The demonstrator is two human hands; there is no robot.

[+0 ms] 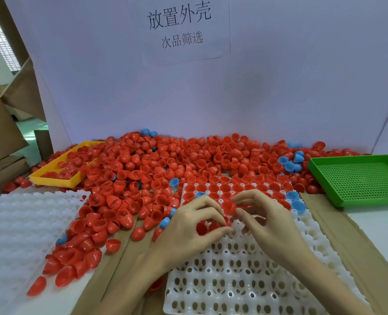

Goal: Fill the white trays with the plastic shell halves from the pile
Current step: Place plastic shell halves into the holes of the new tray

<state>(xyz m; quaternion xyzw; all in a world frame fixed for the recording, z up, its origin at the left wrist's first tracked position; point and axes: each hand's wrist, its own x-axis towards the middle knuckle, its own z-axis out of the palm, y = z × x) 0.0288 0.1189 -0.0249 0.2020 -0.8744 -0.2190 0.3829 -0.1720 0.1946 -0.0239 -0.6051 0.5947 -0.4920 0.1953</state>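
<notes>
A big pile of red shell halves (156, 169), with a few blue ones mixed in, covers the back of the table. In front of me lies a white tray (238, 278) with hole-shaped cells; its far rows hold red shells and a few blue ones (298, 206). My right hand (266, 219) pinches a red shell half (229, 206) over the tray's middle rows. My left hand (193, 230) curls its fingers round several red shells (207, 227) just above the tray.
A second white tray (18, 226) lies at the left. A yellow tray (58, 181) with red shells sits at the back left, a green perforated tray (361, 180) at the right. A white board with a paper sign stands behind. Brown cardboard shows under the tray.
</notes>
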